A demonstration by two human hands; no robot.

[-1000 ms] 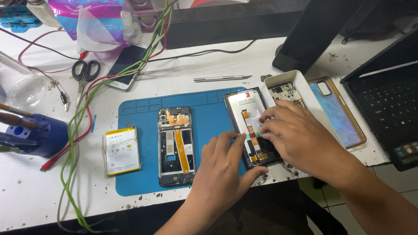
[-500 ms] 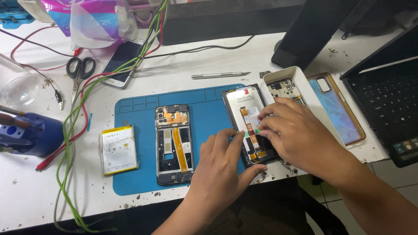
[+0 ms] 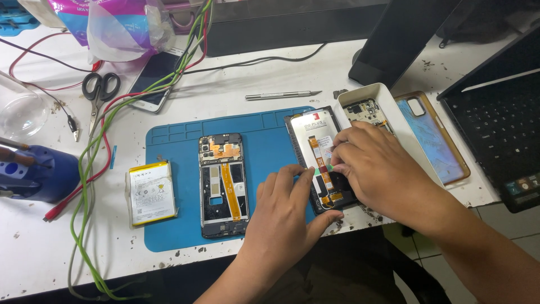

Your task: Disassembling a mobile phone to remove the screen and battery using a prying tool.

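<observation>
Hands meet over the replacement phone screen panel with the silvery back and orange flex ribbon (image 3: 320, 163), which lies face down at the right edge of the blue rubber work mat (image 3: 174, 152), its lower end near the table's front edge. The left hand (image 3: 287, 217) lies flat with fingers spread beside the panel's lower left side, apparently steadying it so it cannot slide. The right hand (image 3: 382, 169) is curled over the panel, thumb and forefinger pinched on a small green tab (image 3: 322, 168) by the ribbon; what the tab belongs to cannot be told. Left of the panel, well apart on the mat, the opened black phone frame (image 3: 223, 186) lies within reach, and the yellow-edged flat battery (image 3: 149, 192) sits half off the mat. A white plastic tray (image 3: 394, 112) just behind the right hand keeps a small circuit board together.
</observation>
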